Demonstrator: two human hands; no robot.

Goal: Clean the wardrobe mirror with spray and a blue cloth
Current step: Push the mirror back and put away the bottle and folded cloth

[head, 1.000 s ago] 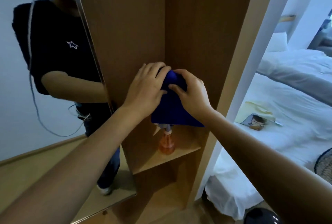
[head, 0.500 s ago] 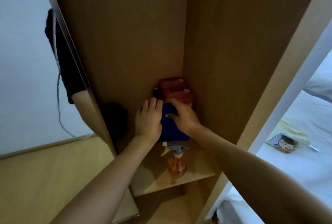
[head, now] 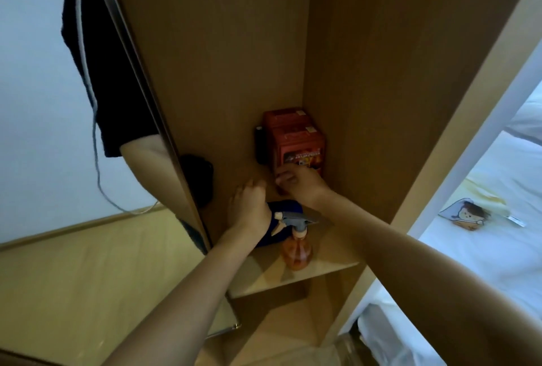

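The blue cloth [head: 284, 209] lies folded on the wardrobe shelf [head: 328, 261], mostly covered by my left hand [head: 249, 208], which presses down on it with bent fingers. My right hand [head: 299, 184] hovers just behind the cloth, in front of the red boxes, fingers loosely curled and holding nothing. The spray bottle [head: 296, 248], with orange liquid and a grey trigger head, stands upright at the shelf's front, touching the cloth's edge. The wardrobe mirror [head: 38, 107] is on the open door at the left.
Two stacked red boxes [head: 296, 140] and a dark object [head: 259, 145] stand at the back right of the shelf. A black item [head: 199, 178] lies at the shelf's left. A white bed [head: 484, 236] with a small picture pouch [head: 466, 214] is at the right.
Both hands carried the blue cloth down and into the wardrobe onto the shelf behind the spray bottle. My right hand has let go of it. The view has tilted downward.
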